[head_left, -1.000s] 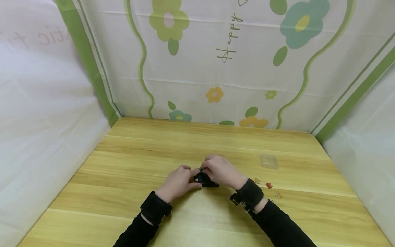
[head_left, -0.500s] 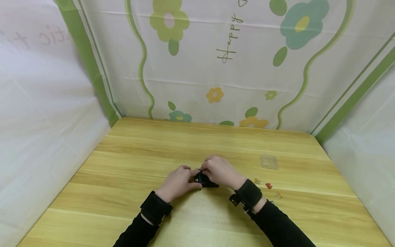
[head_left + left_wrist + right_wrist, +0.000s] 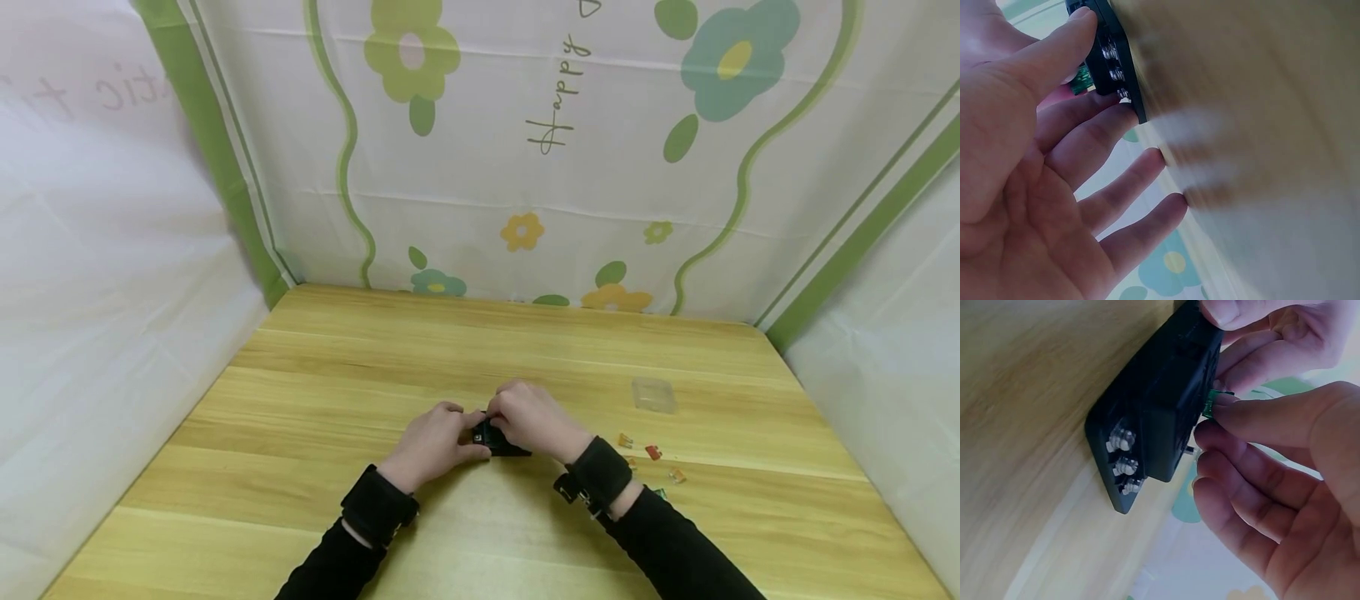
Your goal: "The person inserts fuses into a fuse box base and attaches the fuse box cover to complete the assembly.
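Observation:
A black fuse box (image 3: 1166, 406) with metal screw terminals (image 3: 1125, 465) along its edge rests on the wooden table. My left hand (image 3: 431, 448) grips one end of it, thumb on the near side and fingers on the far side. The ring and little fingers stretch out to the tabletop in the left wrist view. From above, my right hand (image 3: 536, 419) pinches a small green blade fuse (image 3: 1212, 403) between thumb and index finger. The fuse is right at the box's slotted face, its lower part hidden there.
To the right lie several loose blade fuses, among them a red fuse (image 3: 653, 452), an orange fuse (image 3: 626, 440) and a green fuse (image 3: 661, 493) partly behind the right sleeve. Behind them is a clear plastic cover (image 3: 654, 394). Printed fabric walls (image 3: 480, 167) surround the table.
The right wrist has shifted slightly left, uncovering more of the loose fuses beside it. The left hand and fuse box stay in place, and the right fingertips remain at the box.

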Demonstrator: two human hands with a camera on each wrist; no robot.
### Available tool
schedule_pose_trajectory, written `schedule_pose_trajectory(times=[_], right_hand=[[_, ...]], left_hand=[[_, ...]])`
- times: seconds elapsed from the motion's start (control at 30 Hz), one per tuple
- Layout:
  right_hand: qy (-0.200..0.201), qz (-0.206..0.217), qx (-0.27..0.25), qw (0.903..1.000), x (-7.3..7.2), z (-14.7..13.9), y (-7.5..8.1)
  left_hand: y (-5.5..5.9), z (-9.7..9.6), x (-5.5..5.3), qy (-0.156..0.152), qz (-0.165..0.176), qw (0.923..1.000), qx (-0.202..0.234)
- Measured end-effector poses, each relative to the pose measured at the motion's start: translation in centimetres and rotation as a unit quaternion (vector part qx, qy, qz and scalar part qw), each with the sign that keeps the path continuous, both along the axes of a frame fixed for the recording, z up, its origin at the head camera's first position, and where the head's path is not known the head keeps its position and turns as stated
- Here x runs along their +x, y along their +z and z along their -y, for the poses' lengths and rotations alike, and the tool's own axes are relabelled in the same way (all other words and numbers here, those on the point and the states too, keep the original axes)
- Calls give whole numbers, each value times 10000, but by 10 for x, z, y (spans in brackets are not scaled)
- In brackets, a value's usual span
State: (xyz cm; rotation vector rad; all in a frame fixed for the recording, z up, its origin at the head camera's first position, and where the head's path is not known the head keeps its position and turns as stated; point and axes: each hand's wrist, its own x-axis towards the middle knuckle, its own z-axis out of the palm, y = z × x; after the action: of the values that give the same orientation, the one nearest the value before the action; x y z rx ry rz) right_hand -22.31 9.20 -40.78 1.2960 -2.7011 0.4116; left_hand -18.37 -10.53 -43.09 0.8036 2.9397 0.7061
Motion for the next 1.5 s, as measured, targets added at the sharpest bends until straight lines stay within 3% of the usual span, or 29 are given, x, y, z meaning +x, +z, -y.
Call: schedule_pose_trajectory(times=[0.77, 1.5], right_hand=[[-136, -76, 75, 9999, 3, 3, 1], [-157, -122, -209, 9996, 3, 5, -1]], left_hand=[[0, 0, 1, -87, -188, 9998, 37], [0, -2, 3, -150, -241, 9996, 46]])
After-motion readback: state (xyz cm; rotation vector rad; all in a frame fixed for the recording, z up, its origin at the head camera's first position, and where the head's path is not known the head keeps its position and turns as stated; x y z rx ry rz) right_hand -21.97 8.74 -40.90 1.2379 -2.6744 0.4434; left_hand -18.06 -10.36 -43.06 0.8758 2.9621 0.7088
